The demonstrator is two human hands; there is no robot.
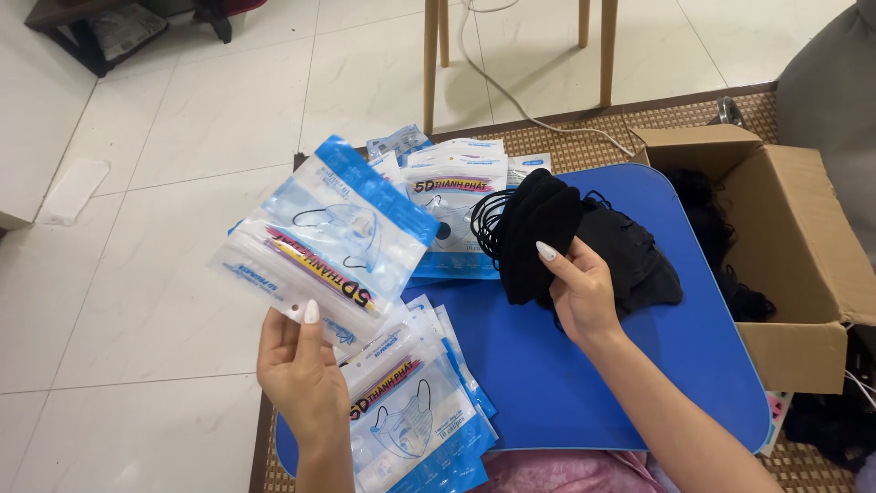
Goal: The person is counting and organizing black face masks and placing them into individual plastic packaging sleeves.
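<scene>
We look down on a blue surface (630, 383) resting on a woven mat (584, 137) over a pale tiled floor (164, 274). To its right stands an open cardboard box (803, 274) with more dark masks inside. On the surface's far side lies a pile of black masks (639, 256), and behind them a spread of blue-and-clear packets (452, 196); a second stack of packets (420, 411) sits at the near left corner.

Our right hand (579, 292) is raised above the surface, its grip closed on a folded black mask bundle (534, 228). The bundle stands up out of the grip, thumb on its near face and fingers hidden behind, ear loops trailing to the left.

Our left hand (297, 365) is lifted over the surface's left edge, its grip pinching one empty packet (328, 237) by its lower edge. The packet fans up and to the right from the thumb, well apart from the bundle.
</scene>
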